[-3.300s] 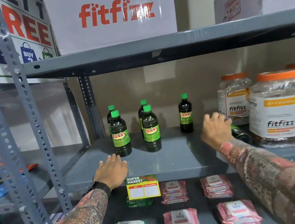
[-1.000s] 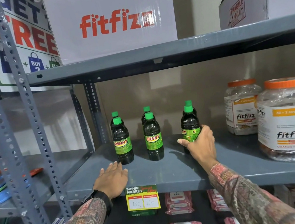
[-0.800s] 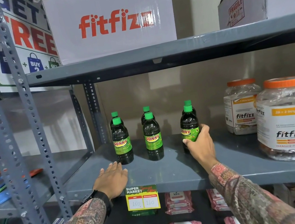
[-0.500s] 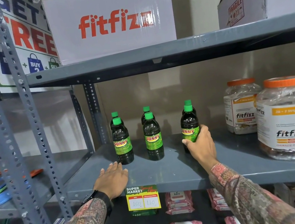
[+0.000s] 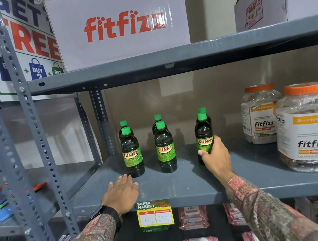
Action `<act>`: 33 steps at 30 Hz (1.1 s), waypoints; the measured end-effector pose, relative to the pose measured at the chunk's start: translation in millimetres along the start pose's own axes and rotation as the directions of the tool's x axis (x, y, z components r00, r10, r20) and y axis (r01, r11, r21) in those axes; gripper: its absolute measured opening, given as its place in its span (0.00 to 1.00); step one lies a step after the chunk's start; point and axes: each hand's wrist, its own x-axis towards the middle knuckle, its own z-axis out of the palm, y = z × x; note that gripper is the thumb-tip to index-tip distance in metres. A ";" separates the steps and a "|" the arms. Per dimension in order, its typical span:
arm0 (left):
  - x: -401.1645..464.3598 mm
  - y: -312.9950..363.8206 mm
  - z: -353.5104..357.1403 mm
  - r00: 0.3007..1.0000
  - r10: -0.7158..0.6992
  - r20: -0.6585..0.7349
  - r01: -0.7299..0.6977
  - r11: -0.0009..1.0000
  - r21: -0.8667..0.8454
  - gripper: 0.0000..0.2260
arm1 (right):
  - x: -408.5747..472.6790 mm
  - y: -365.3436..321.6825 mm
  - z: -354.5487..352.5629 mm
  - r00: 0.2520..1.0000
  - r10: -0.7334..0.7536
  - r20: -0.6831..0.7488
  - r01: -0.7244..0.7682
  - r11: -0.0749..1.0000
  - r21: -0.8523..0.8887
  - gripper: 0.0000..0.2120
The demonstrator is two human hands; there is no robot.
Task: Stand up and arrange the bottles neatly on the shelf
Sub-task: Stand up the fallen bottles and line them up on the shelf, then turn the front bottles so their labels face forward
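Note:
Several dark Sunny bottles with green caps stand upright in pairs on the grey shelf (image 5: 183,184). The left front bottle (image 5: 132,154) and the middle front bottle (image 5: 165,150) each hide most of a bottle behind them. My right hand (image 5: 215,157) is wrapped around the lower part of the right front bottle (image 5: 204,134), which stands upright in front of another bottle (image 5: 203,111). My left hand (image 5: 121,193) lies flat on the shelf's front edge, palm down, just in front of the left bottle, holding nothing.
Large Fitfizz jars with orange lids (image 5: 311,127) (image 5: 260,114) stand on the right of the same shelf. Fitfizz cartons (image 5: 117,22) sit on the shelf above. A price tag (image 5: 154,213) hangs at the front edge. Wipe packs (image 5: 194,215) lie below. A slotted upright (image 5: 25,118) stands at left.
My right hand brought a bottle from the right side and stood it in front of the right rear bottle, then turned it so its label faces front. My left hand stayed flat.

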 end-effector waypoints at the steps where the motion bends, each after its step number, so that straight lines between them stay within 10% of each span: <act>1: 0.2 0.1 0.1 1.000 0.000 -0.001 0.000 1.000 -0.001 0.29 | -0.5 -0.1 -0.1 1.000 0.002 0.002 -0.002 1.000 0.010 0.28; 7: -3.1 1.4 -2.6 1.000 0.007 -0.007 -0.007 1.000 -0.011 0.29 | -3.7 -8.5 -3.4 0.994 0.017 -0.108 -0.009 0.997 0.070 0.35; 11: -3.1 -2.3 -3.8 0.999 0.002 -0.034 -0.005 0.994 -0.108 0.29 | -19.6 -22.2 -5.3 0.906 -0.224 -0.359 0.229 0.973 -0.027 0.23; 16: 9.4 -16.7 -14.3 0.989 -0.147 -0.023 0.098 0.759 -0.644 0.41 | -56.6 -61.1 31.6 0.865 -0.501 0.035 0.500 0.866 0.019 0.15; 20: 27.7 -23.6 -40.1 0.981 -0.187 -0.043 0.030 0.372 -0.928 0.39 | -71.3 -102.6 86.6 0.763 -0.299 0.573 0.236 0.954 0.184 0.30; 33: 79.0 -25.5 -47.9 0.990 0.075 -0.117 -0.132 0.234 -0.963 0.19 | -31.2 -108.1 181.7 0.873 -0.054 0.484 -0.031 0.986 0.166 0.41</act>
